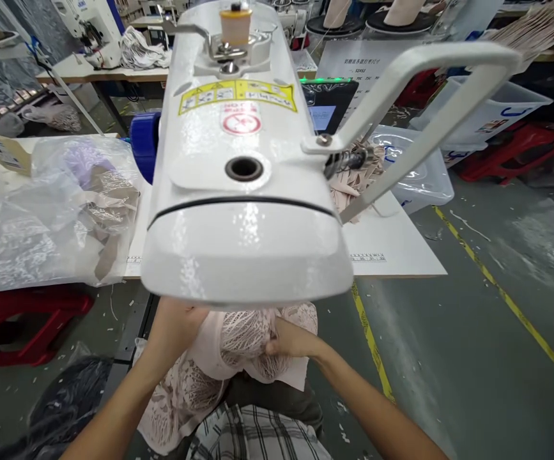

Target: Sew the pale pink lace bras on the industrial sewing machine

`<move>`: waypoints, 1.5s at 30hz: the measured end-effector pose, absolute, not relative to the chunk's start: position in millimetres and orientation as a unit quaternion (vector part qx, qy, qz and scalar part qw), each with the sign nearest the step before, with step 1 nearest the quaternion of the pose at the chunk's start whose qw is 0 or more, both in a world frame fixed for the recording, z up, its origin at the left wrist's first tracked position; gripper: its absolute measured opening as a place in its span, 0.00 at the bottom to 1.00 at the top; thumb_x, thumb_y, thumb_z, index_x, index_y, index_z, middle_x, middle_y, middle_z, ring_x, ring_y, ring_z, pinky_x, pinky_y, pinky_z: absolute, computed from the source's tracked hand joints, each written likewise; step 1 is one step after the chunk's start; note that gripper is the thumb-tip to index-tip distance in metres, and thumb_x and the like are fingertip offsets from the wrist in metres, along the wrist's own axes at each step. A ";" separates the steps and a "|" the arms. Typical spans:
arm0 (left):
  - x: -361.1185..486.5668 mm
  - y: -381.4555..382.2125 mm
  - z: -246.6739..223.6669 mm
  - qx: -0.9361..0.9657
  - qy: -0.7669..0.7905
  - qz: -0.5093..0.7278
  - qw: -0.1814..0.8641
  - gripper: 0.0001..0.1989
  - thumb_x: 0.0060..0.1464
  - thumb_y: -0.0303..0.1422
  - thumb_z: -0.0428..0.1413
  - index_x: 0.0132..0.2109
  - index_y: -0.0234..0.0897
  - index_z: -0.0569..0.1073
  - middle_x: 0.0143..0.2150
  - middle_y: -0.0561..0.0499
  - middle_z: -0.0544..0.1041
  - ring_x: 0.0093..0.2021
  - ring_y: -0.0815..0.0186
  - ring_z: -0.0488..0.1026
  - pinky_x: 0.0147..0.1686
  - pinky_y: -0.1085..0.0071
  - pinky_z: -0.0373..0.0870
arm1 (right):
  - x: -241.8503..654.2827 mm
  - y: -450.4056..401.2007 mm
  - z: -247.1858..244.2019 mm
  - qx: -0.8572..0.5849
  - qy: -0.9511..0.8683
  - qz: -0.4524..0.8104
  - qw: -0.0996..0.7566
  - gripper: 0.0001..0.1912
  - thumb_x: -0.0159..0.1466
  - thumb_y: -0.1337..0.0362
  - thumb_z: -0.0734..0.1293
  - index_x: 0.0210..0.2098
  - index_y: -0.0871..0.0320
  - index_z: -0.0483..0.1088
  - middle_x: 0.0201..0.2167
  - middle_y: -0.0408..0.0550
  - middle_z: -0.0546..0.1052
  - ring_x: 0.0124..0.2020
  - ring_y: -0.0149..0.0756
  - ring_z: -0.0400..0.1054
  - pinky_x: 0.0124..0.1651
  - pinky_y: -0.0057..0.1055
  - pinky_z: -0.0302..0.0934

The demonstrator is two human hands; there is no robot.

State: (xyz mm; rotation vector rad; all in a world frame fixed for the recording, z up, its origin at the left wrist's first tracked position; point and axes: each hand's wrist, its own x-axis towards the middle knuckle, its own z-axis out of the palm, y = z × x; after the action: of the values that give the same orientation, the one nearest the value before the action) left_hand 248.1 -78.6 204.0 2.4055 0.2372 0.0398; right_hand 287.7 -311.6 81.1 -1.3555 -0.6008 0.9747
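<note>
Pale pink lace fabric (245, 335) with smooth cloth bands lies bunched below the front end of a white sewing machine (248, 249). My right hand (292, 337) is closed on the lace at its right side, thumb and fingers curled into the folds. My left hand (181, 322) is at the left edge of the same fabric, and its fingers are mostly hidden under the machine head. More of the lace hangs down over my lap, on the left. The needle area is out of sight behind the machine head.
A clear plastic bag (41, 217) with cloth pieces lies on the table's left. Beige strips (356, 182) are heaped right of the machine, near a clear bin (420, 169). A red stool (32, 326) stands at left. The machine's white lifting frame (430, 121) juts out rightward.
</note>
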 end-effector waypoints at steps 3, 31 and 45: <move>247.8 -75.8 204.3 0.929 0.095 -0.002 0.357 0.14 0.51 0.36 0.53 0.20 0.40 0.62 0.16 0.56 0.63 0.24 0.67 0.61 0.26 0.72 0.60 | 271.6 -323.4 57.1 -0.562 -0.234 0.512 0.607 0.27 0.52 0.47 0.76 0.45 0.57 0.76 0.38 0.49 0.79 0.41 0.45 0.73 0.53 0.43 0.66; 184.3 -157.0 224.1 0.887 -0.377 0.092 0.249 0.28 0.53 0.50 0.59 0.55 0.39 0.69 0.48 0.47 0.80 0.51 0.58 0.74 0.58 0.61 0.64 | 252.5 -350.8 204.6 -0.621 -0.520 0.327 0.487 0.18 0.70 0.53 0.61 0.38 0.58 0.78 0.34 0.48 0.80 0.37 0.34 0.72 0.40 0.27 0.62; 244.5 -80.7 217.2 0.924 0.065 -0.082 0.367 0.19 0.54 0.49 0.55 0.26 0.39 0.72 0.15 0.56 0.59 0.19 0.68 0.59 0.19 0.72 0.54 | 317.5 -311.7 181.9 -0.784 -0.310 0.260 0.471 0.17 0.67 0.52 0.66 0.28 0.56 0.75 0.27 0.44 0.77 0.25 0.32 0.67 0.28 0.28 0.54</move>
State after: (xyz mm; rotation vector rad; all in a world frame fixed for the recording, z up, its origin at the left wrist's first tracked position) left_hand 244.5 -80.7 217.2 2.3743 0.1659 -0.2097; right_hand 317.5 -311.7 181.9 -1.9195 -0.7591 0.6369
